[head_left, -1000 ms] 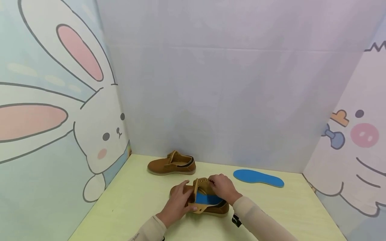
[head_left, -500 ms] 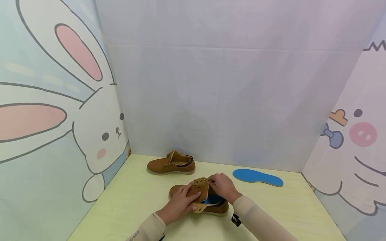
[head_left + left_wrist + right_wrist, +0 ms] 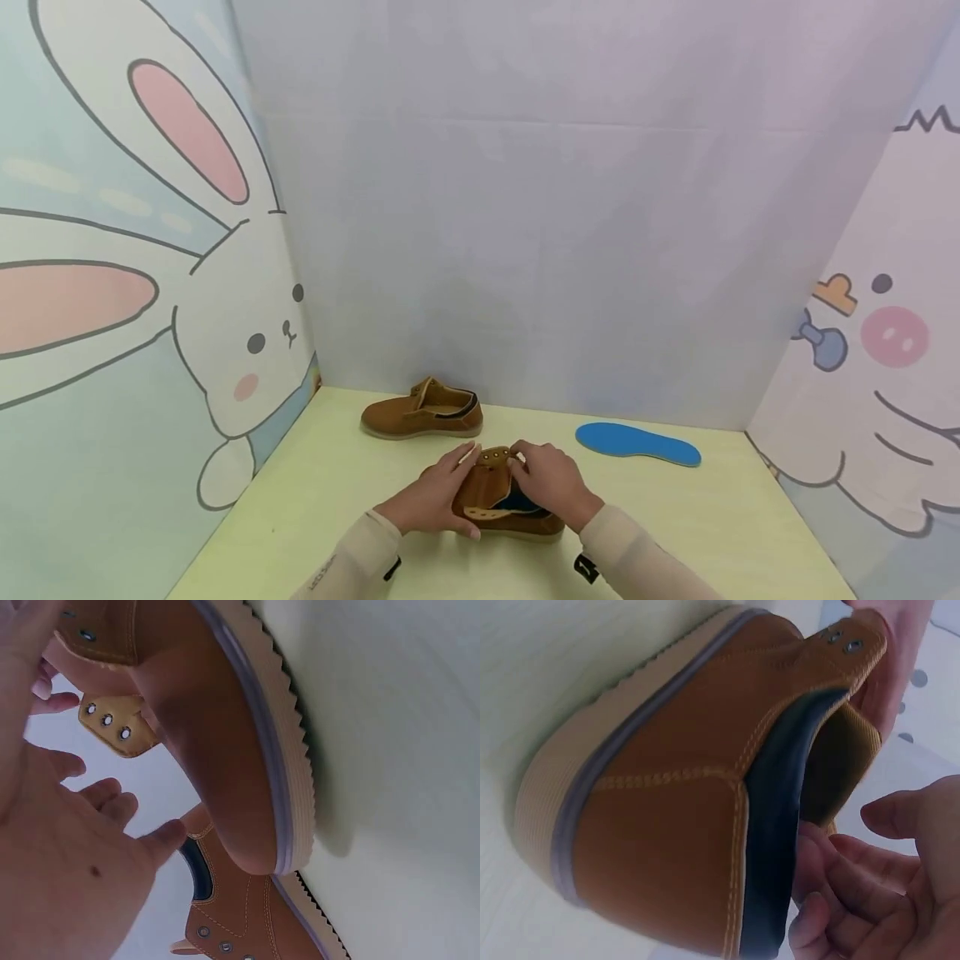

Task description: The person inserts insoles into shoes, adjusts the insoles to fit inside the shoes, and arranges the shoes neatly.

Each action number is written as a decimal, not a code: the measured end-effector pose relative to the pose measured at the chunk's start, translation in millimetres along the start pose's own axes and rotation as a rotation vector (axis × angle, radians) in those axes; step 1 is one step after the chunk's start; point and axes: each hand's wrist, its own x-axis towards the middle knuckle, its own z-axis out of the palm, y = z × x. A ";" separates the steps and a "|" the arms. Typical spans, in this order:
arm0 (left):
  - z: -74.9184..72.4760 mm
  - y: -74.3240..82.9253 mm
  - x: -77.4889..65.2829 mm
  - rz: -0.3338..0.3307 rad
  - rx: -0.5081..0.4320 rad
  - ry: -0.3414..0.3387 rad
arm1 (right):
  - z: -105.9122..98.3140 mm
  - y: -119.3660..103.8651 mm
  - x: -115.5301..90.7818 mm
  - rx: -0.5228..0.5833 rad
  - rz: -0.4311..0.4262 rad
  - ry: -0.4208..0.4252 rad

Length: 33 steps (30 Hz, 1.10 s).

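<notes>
Brown shoe [image 3: 487, 490] on table [image 3: 697, 508], nr me. My L grip [image 3: 435, 498] lies spread along its toe [image 3: 232, 817] end, prob. to steady it. R grip [image 3: 551, 477] pinches far eyelet flap [image 3: 494, 456], likely to hold mouth [image 3: 517, 500] open. Blue insole [image 3: 637, 443] well apart, back R.

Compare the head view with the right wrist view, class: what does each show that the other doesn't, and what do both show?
Only the head view shows the loose blue insole and the second brown shoe behind the one being handled.

Only the right wrist view shows clearly the heel stitching.

Both show the handled shoe, the right hand, at least part of the left hand, and some tabletop.
</notes>
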 end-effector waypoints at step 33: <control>-1.0 -17.5 34.6 0.014 -0.219 -0.055 | 17.6 -7.0 4.2 0.243 -0.206 -0.091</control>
